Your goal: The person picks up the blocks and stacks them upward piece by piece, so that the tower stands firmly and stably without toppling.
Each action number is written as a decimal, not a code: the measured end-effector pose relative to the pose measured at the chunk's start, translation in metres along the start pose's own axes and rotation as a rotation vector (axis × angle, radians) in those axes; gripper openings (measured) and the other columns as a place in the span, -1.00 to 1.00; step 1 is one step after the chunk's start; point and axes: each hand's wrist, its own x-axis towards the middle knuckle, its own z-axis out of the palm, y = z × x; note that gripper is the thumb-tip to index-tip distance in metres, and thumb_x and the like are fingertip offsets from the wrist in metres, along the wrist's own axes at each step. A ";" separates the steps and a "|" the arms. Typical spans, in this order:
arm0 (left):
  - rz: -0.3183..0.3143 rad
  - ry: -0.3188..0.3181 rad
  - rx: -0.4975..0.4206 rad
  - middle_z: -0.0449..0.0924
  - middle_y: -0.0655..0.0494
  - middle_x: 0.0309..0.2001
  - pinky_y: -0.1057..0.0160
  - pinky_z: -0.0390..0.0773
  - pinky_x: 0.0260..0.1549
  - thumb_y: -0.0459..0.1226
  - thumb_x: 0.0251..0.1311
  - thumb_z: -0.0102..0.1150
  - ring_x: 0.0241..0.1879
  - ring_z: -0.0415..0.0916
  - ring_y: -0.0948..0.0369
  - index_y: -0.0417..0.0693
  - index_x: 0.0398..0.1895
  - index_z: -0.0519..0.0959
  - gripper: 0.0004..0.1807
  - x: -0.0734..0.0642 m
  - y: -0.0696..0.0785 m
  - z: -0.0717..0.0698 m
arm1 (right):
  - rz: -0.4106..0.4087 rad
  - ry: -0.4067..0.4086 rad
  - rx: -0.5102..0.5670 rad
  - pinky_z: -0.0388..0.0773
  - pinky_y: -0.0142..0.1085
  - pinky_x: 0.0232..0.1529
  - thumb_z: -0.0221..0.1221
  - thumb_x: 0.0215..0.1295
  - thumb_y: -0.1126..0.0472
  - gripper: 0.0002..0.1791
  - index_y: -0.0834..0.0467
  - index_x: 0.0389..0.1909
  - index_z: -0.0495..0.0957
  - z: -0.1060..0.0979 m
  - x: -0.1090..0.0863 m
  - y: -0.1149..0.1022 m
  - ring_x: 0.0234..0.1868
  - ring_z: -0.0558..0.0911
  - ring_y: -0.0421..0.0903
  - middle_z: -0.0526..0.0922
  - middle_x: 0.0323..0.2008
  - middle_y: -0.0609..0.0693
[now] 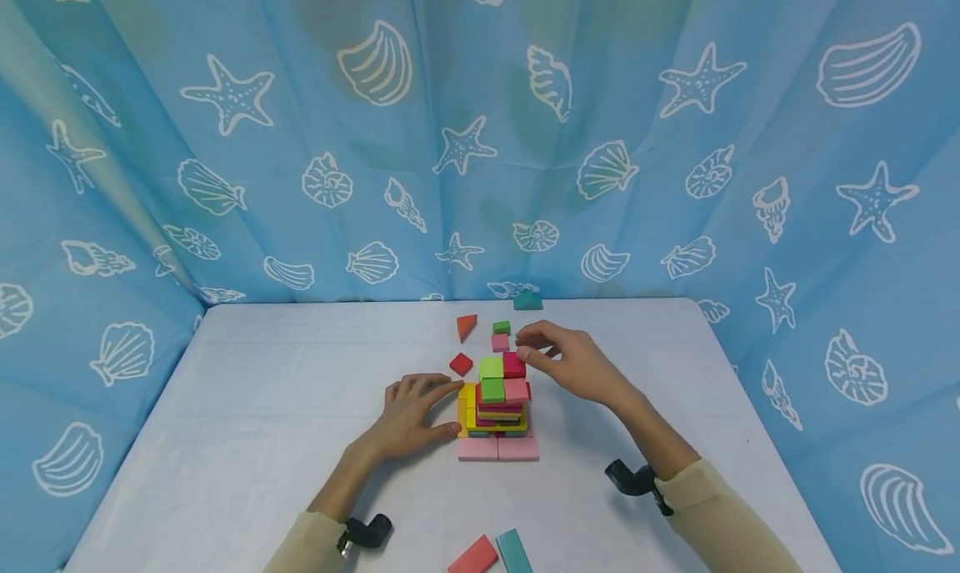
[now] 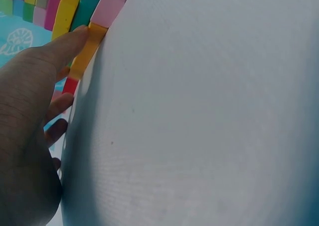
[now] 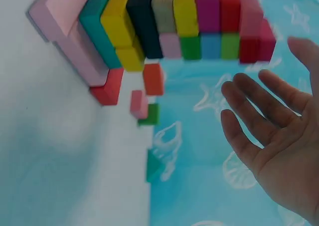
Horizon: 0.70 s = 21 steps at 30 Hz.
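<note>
A stack of colourful blocks stands mid-table on a pink base. My left hand lies against its left side. In the left wrist view, the thumb touches an orange block low in the stack; the fingers extend past it. My right hand hovers beside the upper right of the stack, near a crimson block on top. The right wrist view shows that hand with relaxed, spread fingers, holding nothing and apart from the stack's rows of blocks.
Behind the stack lie loose pieces: an orange triangle, a red block, a pink block, a green block and a teal triangle. A coral block and a teal block lie at the front edge.
</note>
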 end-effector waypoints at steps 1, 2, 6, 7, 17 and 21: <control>0.001 0.003 -0.001 0.30 0.08 0.42 -0.26 0.09 0.28 0.26 0.21 0.19 0.41 0.09 -0.04 0.36 0.50 0.31 -0.21 0.000 0.000 0.000 | 0.012 0.012 0.016 0.61 -0.07 0.06 0.18 0.43 -0.12 -0.58 -0.02 0.18 0.55 0.000 0.004 0.007 0.08 0.64 -0.08 0.66 0.06 -0.13; 0.000 0.003 -0.001 0.30 0.08 0.42 -0.26 0.09 0.28 0.26 0.21 0.19 0.41 0.09 -0.04 0.36 0.50 0.31 -0.21 0.000 0.000 0.000 | 0.024 0.020 0.027 0.62 -0.07 0.05 0.16 0.45 -0.13 -0.60 -0.03 0.17 0.56 0.001 0.009 0.014 0.07 0.64 -0.08 0.66 0.06 -0.13; 0.006 0.006 -0.007 0.30 0.08 0.42 -0.25 0.10 0.28 0.26 0.20 0.19 0.41 0.10 -0.04 0.35 0.50 0.30 -0.21 0.000 -0.001 0.001 | 0.082 -0.018 0.004 0.62 -0.09 0.04 0.15 0.48 -0.03 -0.65 0.00 0.17 0.58 0.013 0.030 0.046 0.09 0.63 -0.04 0.66 0.07 -0.08; 0.007 0.008 -0.009 0.30 0.08 0.42 -0.25 0.10 0.27 0.27 0.20 0.19 0.41 0.10 -0.04 0.35 0.50 0.31 -0.21 -0.001 -0.001 0.002 | 0.102 -0.041 -0.010 0.63 -0.11 0.04 0.17 0.46 0.00 -0.64 0.01 0.18 0.58 0.018 0.035 0.053 0.09 0.62 -0.03 0.66 0.08 -0.05; -0.004 0.019 0.006 0.32 0.11 0.40 -0.24 0.11 0.27 0.27 0.19 0.21 0.40 0.11 -0.01 0.37 0.48 0.33 -0.21 0.000 -0.001 0.003 | 0.171 -0.162 -0.215 0.61 -0.14 0.06 0.34 0.29 0.13 -0.50 -0.05 0.26 0.56 0.048 0.081 0.069 0.09 0.56 -0.01 0.60 0.06 0.03; -0.002 0.032 0.010 0.32 0.12 0.40 -0.24 0.12 0.26 0.29 0.17 0.21 0.40 0.11 -0.01 0.38 0.48 0.33 -0.21 0.000 -0.001 0.002 | 0.171 -0.148 -0.254 0.61 -0.14 0.05 0.38 0.25 0.06 -0.52 -0.03 0.20 0.60 0.051 0.093 0.067 0.07 0.56 -0.03 0.60 0.00 0.02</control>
